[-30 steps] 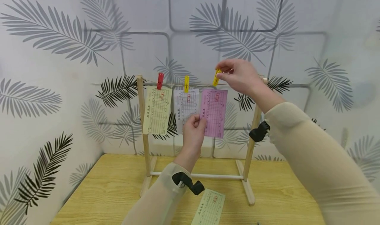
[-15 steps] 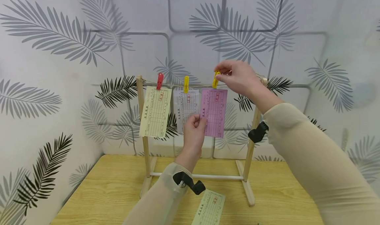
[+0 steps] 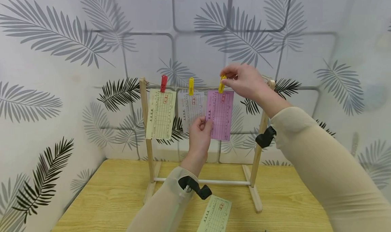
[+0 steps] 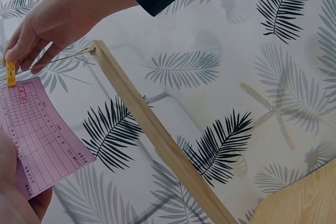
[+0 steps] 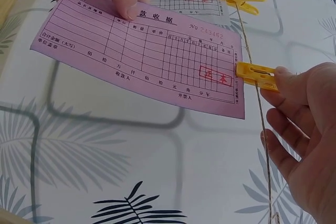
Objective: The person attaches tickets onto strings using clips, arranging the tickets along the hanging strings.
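My left hand (image 3: pixel 200 135) pinches the left edge of a pink receipt slip (image 3: pixel 221 114), thumb in front. The slip hangs upright with its top edge just under the string. Up at the string, my right hand (image 3: pixel 245 81) pinches a yellow clothespin (image 3: pixel 222 84) between thumb and fingers. In the right wrist view, the tip of that clothespin (image 5: pixel 254 74) overlaps the top edge of the pink slip (image 5: pixel 147 56) and the string (image 5: pixel 258 95) passes by it. A white slip (image 3: pixel 191 104) hangs from another yellow clothespin (image 3: pixel 191 86), partly behind my left hand.
A pale yellow slip (image 3: pixel 161 114) hangs at the left from a red clothespin (image 3: pixel 164 83). The wooden frame (image 3: pixel 256 164) carries the string and stands on the table (image 3: pixel 107 198). Another pale yellow slip (image 3: pixel 215 213) lies near the front. A patterned wall rises behind.
My right hand has lowered slightly with the yellow clothespin, whose tip now overlaps the pink slip's top edge. The pale yellow slip on the string has swung a little. My left hand stays nearly still.
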Demonstrator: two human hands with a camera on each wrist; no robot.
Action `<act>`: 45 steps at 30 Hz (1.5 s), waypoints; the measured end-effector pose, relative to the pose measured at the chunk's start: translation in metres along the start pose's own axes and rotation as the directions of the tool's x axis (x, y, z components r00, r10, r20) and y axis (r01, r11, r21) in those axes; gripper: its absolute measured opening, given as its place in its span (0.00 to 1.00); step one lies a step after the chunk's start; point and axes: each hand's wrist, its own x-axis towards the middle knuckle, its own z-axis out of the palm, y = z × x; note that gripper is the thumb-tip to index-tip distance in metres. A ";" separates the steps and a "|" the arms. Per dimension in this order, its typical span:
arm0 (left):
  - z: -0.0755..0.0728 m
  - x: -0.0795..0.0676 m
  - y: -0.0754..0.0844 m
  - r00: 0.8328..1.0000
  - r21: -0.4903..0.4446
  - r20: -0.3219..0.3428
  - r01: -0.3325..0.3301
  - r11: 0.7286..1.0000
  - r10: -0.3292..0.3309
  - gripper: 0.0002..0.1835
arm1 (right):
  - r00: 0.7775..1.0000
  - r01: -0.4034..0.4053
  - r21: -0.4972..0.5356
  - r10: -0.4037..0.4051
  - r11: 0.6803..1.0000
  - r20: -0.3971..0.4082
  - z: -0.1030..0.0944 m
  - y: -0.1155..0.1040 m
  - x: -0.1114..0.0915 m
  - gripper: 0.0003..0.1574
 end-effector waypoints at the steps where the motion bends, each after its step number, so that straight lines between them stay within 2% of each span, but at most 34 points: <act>1: 0.000 0.000 0.000 1.000 -0.001 0.000 0.000 1.000 0.000 0.08 | 1.000 -0.002 0.003 0.002 1.000 0.005 0.000 -0.001 0.000 0.21; 15: 0.000 -0.001 0.001 1.000 -0.001 -0.003 0.004 1.000 -0.004 0.08 | 0.999 -0.017 0.026 0.016 1.000 0.030 0.000 -0.003 -0.003 0.21; 45: -0.002 -0.001 -0.001 1.000 0.019 0.001 -0.008 1.000 0.008 0.07 | 0.997 0.002 -0.018 0.000 1.000 0.076 0.001 -0.001 -0.002 0.26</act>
